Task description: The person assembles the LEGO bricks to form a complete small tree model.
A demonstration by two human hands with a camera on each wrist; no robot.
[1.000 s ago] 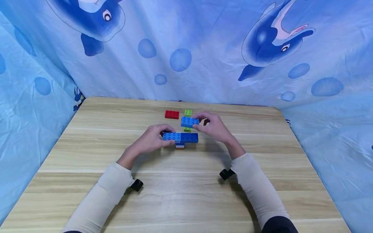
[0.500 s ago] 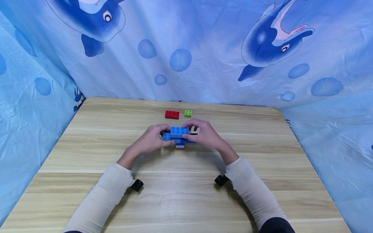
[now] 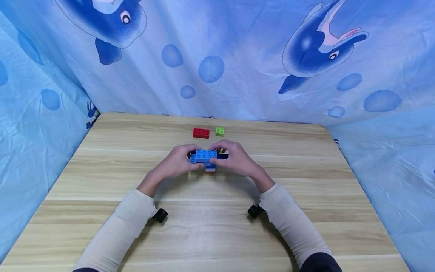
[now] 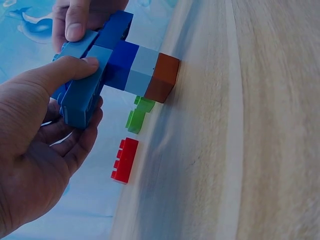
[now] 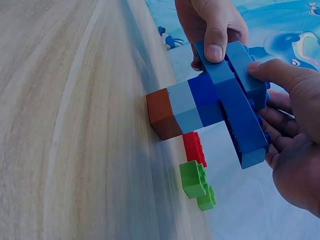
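A small tower stands on the table: an orange-brown brick [image 5: 162,115] at the bottom, a pale blue-white brick [image 5: 185,105] and a dark blue brick [image 5: 207,100] above. Across its top lie a lighter blue brick [image 4: 80,102] and a long dark blue brick [image 5: 245,132], end to end. My left hand [image 3: 174,162] grips the lighter blue one between thumb and fingers. Over the joint of both sits another blue brick [image 3: 206,154], pinched at its right end by my right hand [image 3: 234,160]. Whether it is fully pressed down I cannot tell.
Behind the tower lie a red brick [image 3: 201,133] and a small green brick [image 3: 219,131]. A second green brick [image 5: 193,179] is nearer, mostly covered by the right hand in the head view. A dolphin-printed curtain [image 3: 238,94] hangs beyond the table's back edge.
My right hand has carried the blue brick left and toward me, from beside the green bricks onto the top of the tower. The left hand has kept its grip in place.
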